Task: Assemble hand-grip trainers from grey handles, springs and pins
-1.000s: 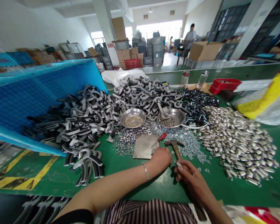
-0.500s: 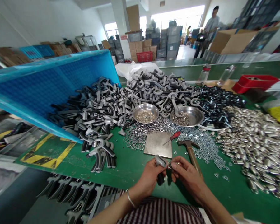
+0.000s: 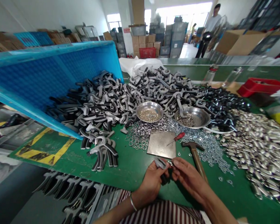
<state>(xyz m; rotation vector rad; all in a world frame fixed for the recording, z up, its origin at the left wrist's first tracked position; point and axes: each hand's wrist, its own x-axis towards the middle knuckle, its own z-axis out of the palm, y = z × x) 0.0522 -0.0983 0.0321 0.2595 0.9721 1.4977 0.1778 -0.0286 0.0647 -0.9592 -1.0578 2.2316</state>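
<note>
My left hand [image 3: 151, 181] is closed around a grey and black handle piece [image 3: 160, 164], held just above the green table [image 3: 130, 165]. My right hand [image 3: 186, 175] pinches a small metal part [image 3: 170, 162] against the end of that piece. Both hands meet close to my body, just in front of a square metal plate [image 3: 162, 144]. A wooden-handled hammer [image 3: 195, 155] lies right beside my right hand, and a small red-handled screwdriver [image 3: 176, 138] rests on the plate's far corner.
A big heap of grey and black handle pieces [image 3: 121, 96] spills from a tilted blue crate [image 3: 42, 77]. Two steel bowls [image 3: 149, 111] [image 3: 192, 117] hold small parts. Loose rings [image 3: 140, 137] and silver cylinders [image 3: 259, 140] cover the right side. A person [image 3: 208, 29] stands far back.
My left hand lifted a grey handle piece off the table near the plate and drew it toward my body. My right hand closed in to meet it. The view swung left and down.
</note>
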